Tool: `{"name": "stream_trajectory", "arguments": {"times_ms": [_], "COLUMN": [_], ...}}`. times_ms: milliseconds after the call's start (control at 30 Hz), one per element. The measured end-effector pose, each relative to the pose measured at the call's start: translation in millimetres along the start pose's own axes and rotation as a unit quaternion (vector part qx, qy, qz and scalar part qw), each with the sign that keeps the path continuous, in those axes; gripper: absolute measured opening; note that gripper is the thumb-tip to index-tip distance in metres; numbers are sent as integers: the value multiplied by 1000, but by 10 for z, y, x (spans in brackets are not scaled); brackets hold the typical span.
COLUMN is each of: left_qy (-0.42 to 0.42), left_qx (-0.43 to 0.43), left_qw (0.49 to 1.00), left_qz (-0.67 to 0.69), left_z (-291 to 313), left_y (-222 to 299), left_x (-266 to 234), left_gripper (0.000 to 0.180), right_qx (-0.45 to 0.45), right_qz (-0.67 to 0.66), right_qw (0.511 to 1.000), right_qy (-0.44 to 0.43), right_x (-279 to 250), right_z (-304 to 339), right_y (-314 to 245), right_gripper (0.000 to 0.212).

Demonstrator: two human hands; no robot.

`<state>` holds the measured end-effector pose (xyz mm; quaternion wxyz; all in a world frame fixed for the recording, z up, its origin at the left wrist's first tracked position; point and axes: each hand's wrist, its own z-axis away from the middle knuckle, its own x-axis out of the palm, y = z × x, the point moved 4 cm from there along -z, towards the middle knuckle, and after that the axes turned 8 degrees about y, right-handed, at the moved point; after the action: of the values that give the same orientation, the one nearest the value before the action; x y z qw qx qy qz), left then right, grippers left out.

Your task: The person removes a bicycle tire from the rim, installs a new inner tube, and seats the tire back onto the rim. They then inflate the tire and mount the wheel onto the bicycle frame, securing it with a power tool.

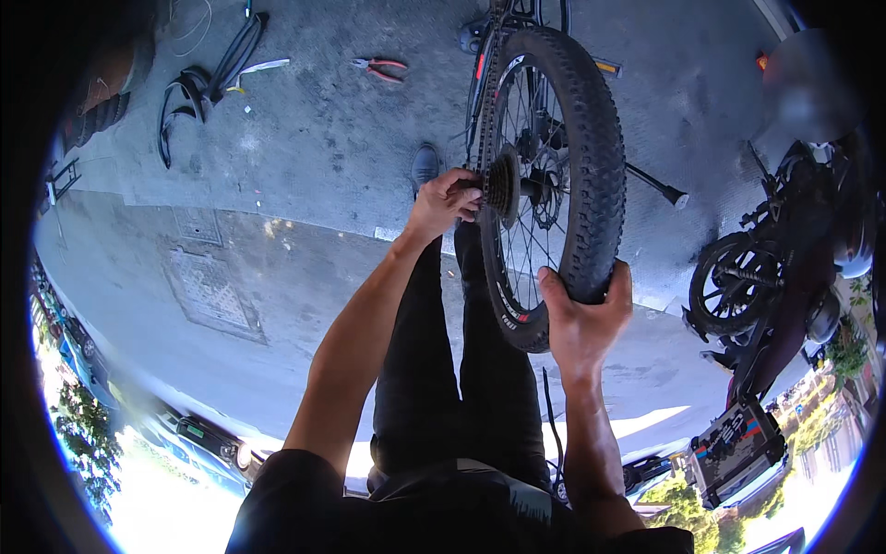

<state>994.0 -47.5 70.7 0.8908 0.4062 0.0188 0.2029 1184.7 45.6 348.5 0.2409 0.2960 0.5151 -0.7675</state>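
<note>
A bicycle wheel with a black knobby tyre [598, 152] stands upright before me, close to the bicycle's frame and chain [489, 102]. My right hand [588, 319] grips the tyre's near end, thumb on the left side and fingers round the right. At the hub, my left hand [448, 203] has its fingers curled together just left of the cassette [501, 185]; what they pinch is hidden. A disc brake rotor [546, 196] shows through the spokes on the other side of the hub.
Red-handled pliers [383, 70] lie on the concrete ground at the far left, beyond them black mudguards [221, 78]. A kickstand [660, 187] juts out right of the wheel. A parked motorcycle [748, 286] stands at the right. My shoe [425, 164] is near the left hand.
</note>
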Motion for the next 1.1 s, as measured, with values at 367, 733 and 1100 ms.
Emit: {"name": "stream_trajectory", "arguments": {"times_ms": [367,733,1100], "left_qy": [31,33,136], "left_qx": [78,173,-94], "left_qw": [973,931,959], "left_qz": [-217,-319,230], "left_z": [-36,-51,1230], "left_y": [391,525,1272], "left_x": [-5,-96,693], "left_gripper": [15,21,46], "right_qx": [-53,-61,-63], "right_qz": [27,19,9], "right_qw": [998,998,997], "right_qy": [15,27,34], "right_x": [-26,-3,3], "right_z": [-8,16,78], "right_y": [-6,-24,-34], "right_gripper": [50,45,59]}}
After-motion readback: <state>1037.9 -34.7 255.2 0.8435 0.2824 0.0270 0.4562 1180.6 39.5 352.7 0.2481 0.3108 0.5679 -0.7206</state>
